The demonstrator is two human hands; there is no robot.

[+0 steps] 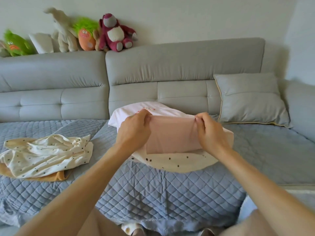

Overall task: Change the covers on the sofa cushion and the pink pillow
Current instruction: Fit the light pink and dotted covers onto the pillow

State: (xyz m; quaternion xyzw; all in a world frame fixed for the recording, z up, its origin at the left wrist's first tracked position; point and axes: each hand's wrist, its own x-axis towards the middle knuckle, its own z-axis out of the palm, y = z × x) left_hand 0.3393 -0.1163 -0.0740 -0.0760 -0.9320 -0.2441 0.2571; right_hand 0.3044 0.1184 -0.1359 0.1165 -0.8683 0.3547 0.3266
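Quilted blue sofa [170, 184], both hands pinching pink pillow [172, 135], white cover [129, 111]

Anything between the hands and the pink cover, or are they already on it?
Nothing visible is in the way. The left hand and right hand each pinch a far corner of the pink cover, stretched over the white pillow on the sofa.

We face a grey sofa [170, 65] against a plain pale wall [187, 17], its seat under a quilted blue throw [153, 184]. Along its backrest we see soft toys [115, 33] lined up in soft, even light.
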